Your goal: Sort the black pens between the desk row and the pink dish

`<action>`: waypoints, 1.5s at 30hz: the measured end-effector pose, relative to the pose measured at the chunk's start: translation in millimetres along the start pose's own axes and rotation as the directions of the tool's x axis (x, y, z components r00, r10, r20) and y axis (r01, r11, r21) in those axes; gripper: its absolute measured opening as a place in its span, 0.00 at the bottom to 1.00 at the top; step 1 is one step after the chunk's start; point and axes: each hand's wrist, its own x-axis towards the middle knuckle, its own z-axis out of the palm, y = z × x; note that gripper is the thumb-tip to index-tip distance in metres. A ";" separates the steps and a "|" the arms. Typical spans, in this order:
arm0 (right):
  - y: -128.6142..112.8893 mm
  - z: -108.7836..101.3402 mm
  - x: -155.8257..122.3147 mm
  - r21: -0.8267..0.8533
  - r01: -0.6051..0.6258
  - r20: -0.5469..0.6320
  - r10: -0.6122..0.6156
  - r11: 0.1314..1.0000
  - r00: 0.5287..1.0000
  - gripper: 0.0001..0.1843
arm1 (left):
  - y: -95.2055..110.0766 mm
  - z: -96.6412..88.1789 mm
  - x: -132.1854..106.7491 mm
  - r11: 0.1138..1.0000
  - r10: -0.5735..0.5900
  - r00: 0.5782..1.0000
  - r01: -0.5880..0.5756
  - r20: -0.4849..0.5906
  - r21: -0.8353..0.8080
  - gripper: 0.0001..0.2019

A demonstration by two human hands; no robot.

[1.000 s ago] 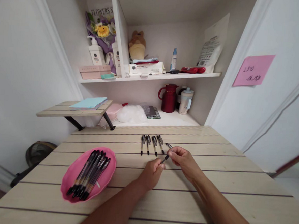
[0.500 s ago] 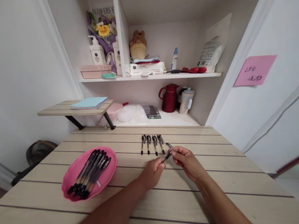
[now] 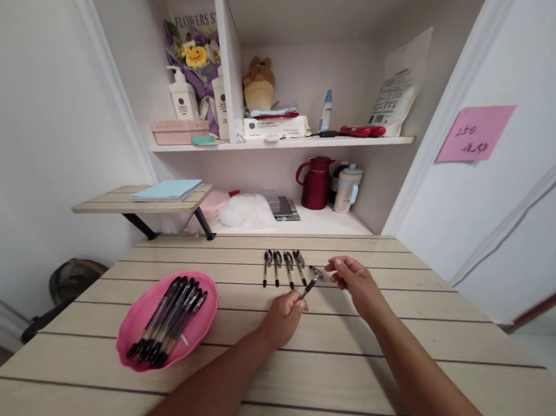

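Observation:
My left hand (image 3: 285, 315) is closed around a black pen (image 3: 309, 289), whose bare tip points up and away to the right. Just beyond that tip a pen cap (image 3: 318, 272) with a clip lies on the table. My right hand (image 3: 352, 281) hovers right of the cap, apart from the pen. Its thumb and fingers are curled together, and anything between them is too small to make out. Left of the cap, several pens (image 3: 288, 270) lie side by side in a row, with dark clipped caps at their far ends.
A pink scalloped dish (image 3: 126, 343) holding several black pens stands on the slatted table (image 3: 343, 375) at left. Behind it a small raised shelf (image 3: 104, 201) carries blue paper (image 3: 166, 189). A red jug (image 3: 316, 182) and a lidded cup (image 3: 347, 188) stand in the cabinet.
My right hand has come off the pen's tip end and moved to the right. The pen stays in my left hand, its tip now uncovered, and the cap on the table shows more fully.

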 end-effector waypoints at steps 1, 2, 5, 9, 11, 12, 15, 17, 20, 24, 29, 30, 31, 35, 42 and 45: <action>1.8 -2.9 7.3 -0.150 0.008 -0.070 -0.018 0.989 0.997 0.16 | -1.2 0.5 0.3 1.000 -0.013 1.000 0.013 -0.011 -0.018 0.11; 4.4 -4.2 14.2 -0.322 0.005 -0.107 -0.041 0.947 0.993 0.14 | -2.4 1.1 0.7 0.999 -0.024 0.999 0.023 -0.022 -0.035 0.11; 15.6 2.0 28.9 -0.690 -0.008 -0.078 -0.064 0.724 0.995 0.09 | -5.3 2.7 1.8 0.997 -0.043 0.998 0.039 -0.044 -0.074 0.10; 29.1 18.5 35.3 -0.726 -0.006 -0.052 -0.047 0.688 0.997 0.07 | -8.1 3.7 3.1 0.993 -0.063 0.997 0.058 -0.047 -0.106 0.09; 31.9 20.3 36.3 -0.689 -0.010 -0.054 -0.038 0.725 0.998 0.05 | -9.8 3.9 4.0 0.991 -0.063 0.997 0.058 -0.039 -0.123 0.08; 32.0 19.2 36.4 -0.663 -0.014 -0.051 -0.027 0.748 0.998 0.03 | -10.6 3.9 4.5 0.990 -0.061 0.998 0.056 -0.034 -0.131 0.08; 27.7 12.0 33.6 -0.563 -0.023 -0.016 0.017 0.826 1.000 0.05 | -12.4 4.1 5.9 0.987 -0.057 0.998 0.053 -0.025 -0.149 0.08; 21.1 8.9 27.9 -0.432 -0.023 0.024 0.037 0.901 0.999 0.10 | -12.5 4.2 6.2 0.987 -0.058 0.998 0.054 -0.023 -0.152 0.08; 7.4 11.6 15.5 0.008 -0.057 0.088 0.056 0.998 0.995 0.12 | -11.4 4.3 5.9 0.987 -0.056 0.998 0.052 -0.021 -0.152 0.08; -8.2 22.4 1.7 0.386 -0.090 0.066 0.070 0.918 0.995 0.14 | -9.5 4.3 4.8 0.987 -0.060 0.998 0.055 -0.029 -0.152 0.08; -11.1 26.2 -2.9 0.445 -0.025 -0.019 0.037 0.895 0.999 0.17 | -7.5 3.4 4.5 0.989 -0.056 0.998 0.053 -0.024 -0.137 0.08; -10.4 25.6 -3.4 0.438 -0.019 -0.011 0.027 0.899 1.000 0.19 | -7.0 3.3 4.5 0.989 -0.060 0.998 0.056 -0.025 -0.135 0.08; -9.9 24.9 -4.2 0.427 -0.020 0.007 0.019 0.904 1.000 0.20 | -6.5 3.2 4.5 0.989 -0.066 0.997 0.062 -0.026 -0.133 0.08; -9.8 23.5 -9.1 0.371 -0.041 0.100 0.004 0.928 0.995 0.19 | -5.1 3.5 4.6 0.989 -0.080 0.996 0.075 -0.035 -0.130 0.08; -12.0 24.5 -14.3 0.224 -0.060 0.217 0.010 0.973 0.976 0.17 | -5.0 2.9 3.7 0.993 -0.042 0.999 0.038 -0.033 -0.115 0.09; -10.7 25.9 -16.0 0.207 -0.075 0.249 0.022 0.975 0.968 0.19 | -3.6 2.0 2.5 0.995 -0.033 0.999 0.030 -0.034 -0.099 0.09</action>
